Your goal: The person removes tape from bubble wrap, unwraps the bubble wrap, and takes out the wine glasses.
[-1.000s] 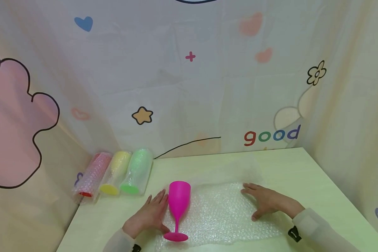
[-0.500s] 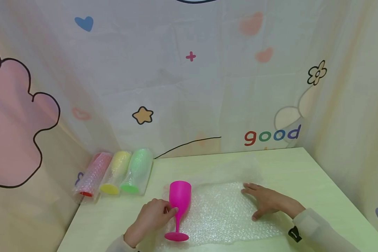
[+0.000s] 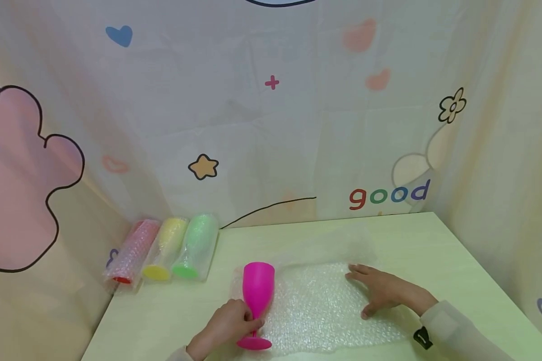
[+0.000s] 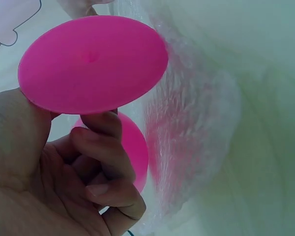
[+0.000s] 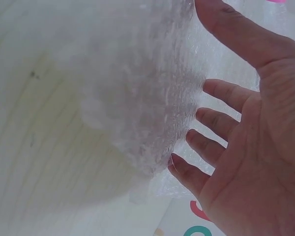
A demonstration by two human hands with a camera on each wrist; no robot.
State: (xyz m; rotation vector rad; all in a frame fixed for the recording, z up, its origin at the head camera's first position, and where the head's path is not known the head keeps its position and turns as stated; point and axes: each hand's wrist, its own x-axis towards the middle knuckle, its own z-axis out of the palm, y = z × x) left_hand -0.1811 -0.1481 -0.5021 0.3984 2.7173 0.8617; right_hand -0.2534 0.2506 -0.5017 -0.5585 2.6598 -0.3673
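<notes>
A bright pink plastic goblet lies at the left end of a sheet of bubble wrap, its bowl pointing away from me and its round foot toward me. My left hand pinches the stem between thumb and curled fingers, just above the foot. In the left wrist view the foot hides part of the fingers and stem. My right hand rests on the right part of the wrap with fingers spread. The right wrist view shows its fingertips touching the film.
Three bubble-wrapped goblets lie side by side at the table's back left: red, yellow and green. A printed curtain surrounds the pale table at the back and sides.
My left hand has gone from lying flat beside the goblet to pinching its stem, sliding down toward the foot. The goblet has hardly shifted. My right hand has stayed put.
</notes>
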